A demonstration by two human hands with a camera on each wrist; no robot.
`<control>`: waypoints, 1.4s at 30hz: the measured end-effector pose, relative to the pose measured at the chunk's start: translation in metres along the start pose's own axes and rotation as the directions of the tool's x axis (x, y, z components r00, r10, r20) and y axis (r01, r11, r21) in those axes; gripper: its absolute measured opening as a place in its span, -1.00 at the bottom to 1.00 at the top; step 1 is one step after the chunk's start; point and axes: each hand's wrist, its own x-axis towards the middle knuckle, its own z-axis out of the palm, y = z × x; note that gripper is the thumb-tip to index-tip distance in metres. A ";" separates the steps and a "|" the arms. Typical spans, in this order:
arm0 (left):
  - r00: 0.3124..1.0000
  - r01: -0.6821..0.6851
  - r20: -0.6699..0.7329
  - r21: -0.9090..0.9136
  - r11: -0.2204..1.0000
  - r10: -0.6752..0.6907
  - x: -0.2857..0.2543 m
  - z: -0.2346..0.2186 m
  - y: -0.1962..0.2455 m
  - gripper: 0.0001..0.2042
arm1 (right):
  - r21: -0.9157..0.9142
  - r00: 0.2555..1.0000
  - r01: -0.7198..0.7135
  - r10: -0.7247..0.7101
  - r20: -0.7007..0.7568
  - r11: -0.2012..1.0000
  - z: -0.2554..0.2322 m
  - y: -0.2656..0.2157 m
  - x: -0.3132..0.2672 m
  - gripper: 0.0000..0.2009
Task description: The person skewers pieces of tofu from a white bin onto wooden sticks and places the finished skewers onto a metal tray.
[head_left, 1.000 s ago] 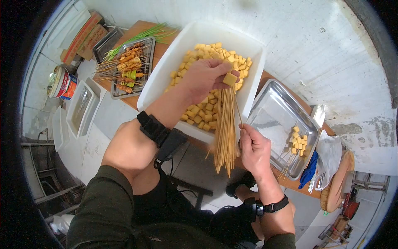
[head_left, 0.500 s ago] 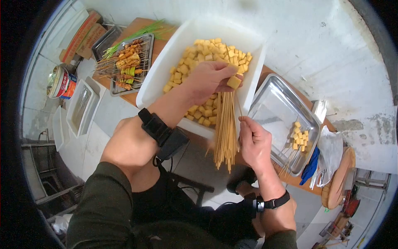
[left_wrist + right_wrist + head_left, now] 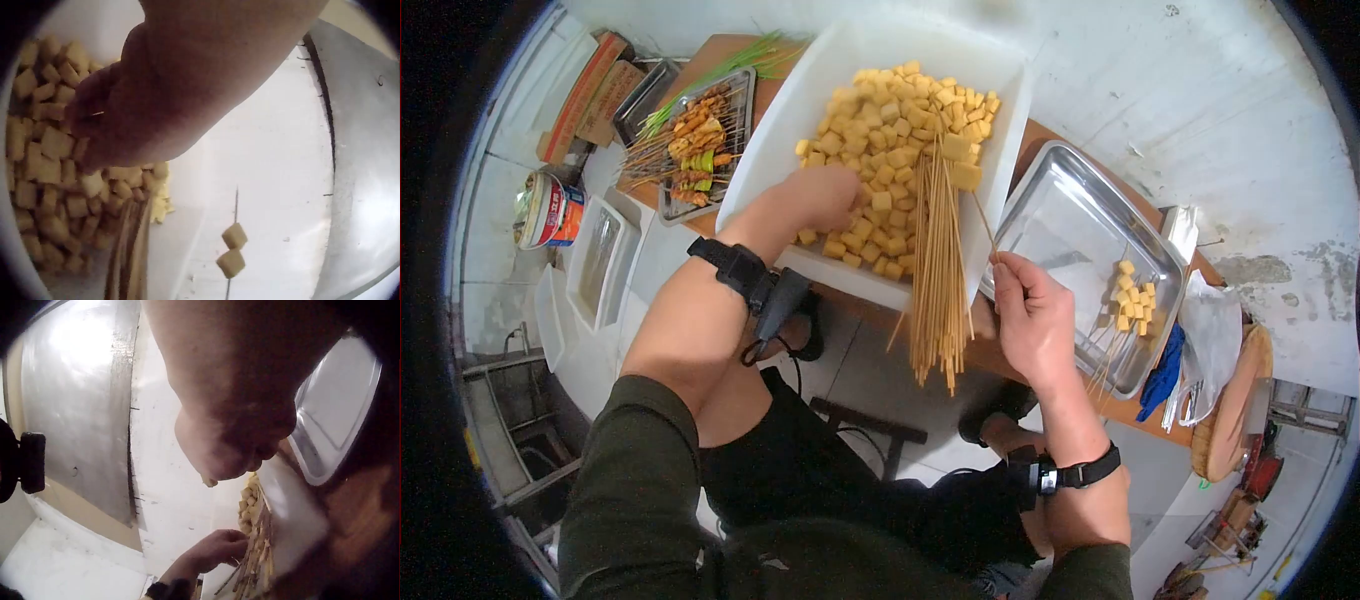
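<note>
In the head view, the left hand point(image 3: 825, 197) reaches among yellow cubes point(image 3: 882, 201) in a white tub point(image 3: 781, 130). The right hand point(image 3: 1037, 312) pinches a skewer point(image 3: 983, 223) bearing two cubes point(image 3: 961, 163). The left-wrist view shows the left fingers bent at the cubes; whether they grip one, I cannot tell. In the right-wrist view, the right fingers curl together.

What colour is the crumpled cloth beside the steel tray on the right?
Blue; clearest in the head view.
</note>
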 end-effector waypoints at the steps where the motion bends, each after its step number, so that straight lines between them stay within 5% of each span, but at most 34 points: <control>1: 0.999 0.006 -0.032 0.019 1.000 -0.005 -0.002 0.002 0.001 -0.78 | 0.012 1.000 -0.007 0.007 0.004 1.000 0.000 0.001 0.000 -0.81; 6: 0.998 0.041 -0.053 0.170 0.985 -0.032 -0.005 0.005 0.014 -0.78 | 0.023 1.000 -0.006 0.006 0.000 1.000 0.000 0.000 0.001 -0.81; 12: 0.997 -0.051 -0.060 0.102 0.993 0.058 0.002 0.012 0.005 -0.81 | 0.021 1.000 -0.019 0.019 0.010 1.000 0.000 -0.001 0.001 -0.82; 15: 0.998 -0.019 -0.058 -0.087 0.996 0.014 0.004 0.001 0.001 -0.78 | 0.055 1.000 -0.009 0.010 -0.010 0.998 0.000 -0.002 0.001 -0.82; 17: 0.911 -0.189 -0.402 -0.218 0.957 0.088 0.002 -0.005 -0.006 -0.76 | 0.044 1.000 -0.029 0.029 0.005 0.999 -0.003 -0.006 0.001 -0.82; 21: 0.934 -0.139 -0.356 -0.261 0.955 0.038 0.006 -0.009 -0.015 -0.74 | 0.038 1.000 -0.029 0.028 0.013 0.999 0.000 -0.003 0.000 -0.82; 24: 0.949 -0.152 -0.287 -0.064 0.986 0.128 0.008 -0.004 -0.003 -0.73 | 0.031 1.000 -0.025 0.025 -0.008 0.999 0.002 0.000 0.000 -0.81; 27: 0.939 -0.185 -0.316 -0.122 0.975 0.138 0.007 -0.006 0.008 -0.70 | 0.040 1.000 -0.016 0.016 0.002 0.999 -0.001 -0.004 -0.003 -0.81; 29: 0.940 -0.176 -0.340 -0.407 0.896 0.030 0.001 -0.020 0.014 -0.70 | 0.011 1.000 -0.005 0.005 0.013 1.000 -0.002 -0.003 -0.002 -0.81; 30: 0.938 -0.179 -0.344 -0.402 0.898 0.033 0.002 -0.022 0.014 -0.70 | 0.012 1.000 -0.002 0.001 0.007 1.000 -0.003 -0.003 -0.003 -0.81; 32: 0.951 -0.214 -0.299 -0.827 0.519 -0.084 0.005 -0.025 0.013 -0.70 | -0.018 0.999 -0.003 0.003 0.032 1.000 -0.005 -0.004 -0.005 -0.80; 33: 0.948 -0.221 -0.308 -0.824 0.523 -0.086 0.005 -0.027 0.014 -0.70 | -0.017 1.000 0.007 -0.007 0.029 1.000 -0.005 -0.006 -0.005 -0.80; 35: 0.921 -0.358 -0.359 -0.933 0.035 -0.151 0.007 -0.030 0.023 -0.69 | -0.039 0.996 -0.039 0.042 0.085 0.998 -0.007 -0.010 -0.006 -0.80; 42: 0.898 -0.436 -0.390 -0.852 -0.290 -0.205 0.015 -0.043 0.027 -0.76 | -0.024 0.997 0.046 -0.044 0.060 0.999 -0.004 -0.007 -0.010 -0.80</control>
